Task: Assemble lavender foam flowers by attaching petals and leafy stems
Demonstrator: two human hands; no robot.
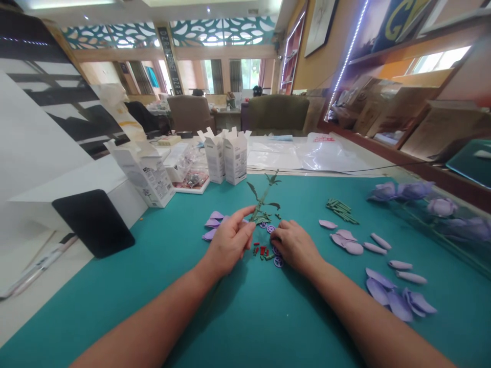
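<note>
My left hand [232, 237] is closed around a green artificial flower stem [264, 197], which slants up and away with leaves along it. Down on the mat, my right hand [294, 243] has its fingers bent together among purple wheel-shaped pieces [278, 261]; whatever is between the fingertips is hidden. Small red pieces [263, 250] lie between the two hands. Behind them is a small heap of green leaf pieces [264, 219]. Purple petals [215, 220] lie just left of my left hand, partly covered by it.
A green mat [172, 266] covers the table. To the right lie green sticks [341, 210], pale petals [347, 241], purple petals [399, 299] and finished-looking purple flowers [441, 207]. White boxes [235, 158] stand at the back; a black tablet-like panel [94, 222] leans at left.
</note>
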